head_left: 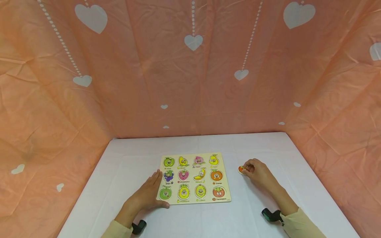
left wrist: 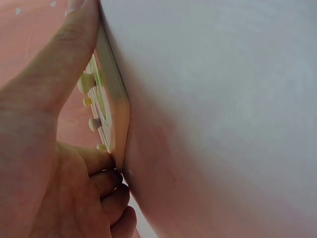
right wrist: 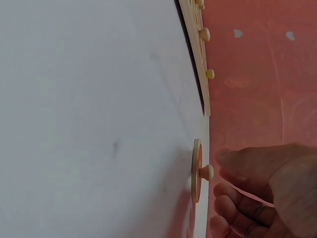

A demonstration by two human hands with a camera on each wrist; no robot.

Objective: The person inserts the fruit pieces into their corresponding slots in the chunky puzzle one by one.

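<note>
A wooden fruit puzzle board (head_left: 190,203) lies flat on the white table. Along its left side rest the fingers of my left hand (head_left: 150,191), the thumb at the near edge. That hand spans the board's near left corner, as the left wrist view (left wrist: 64,163) also shows from low down. To the right of the board, a round orange-red puzzle piece (head_left: 241,169) lies on the table. My right hand (head_left: 257,172) is at this piece, fingers bent. In the right wrist view, a small gap separates the fingertips (right wrist: 225,158) from its wooden knob (right wrist: 207,172).
Several knobbed fruit pieces sit in the board, among them an orange (head_left: 216,175) and a banana (head_left: 200,174). The persimmon place (head_left: 218,192) shows a red-orange picture. Orange cloth with white hearts (head_left: 193,82) surrounds the white tabletop (head_left: 131,152) at the back and sides.
</note>
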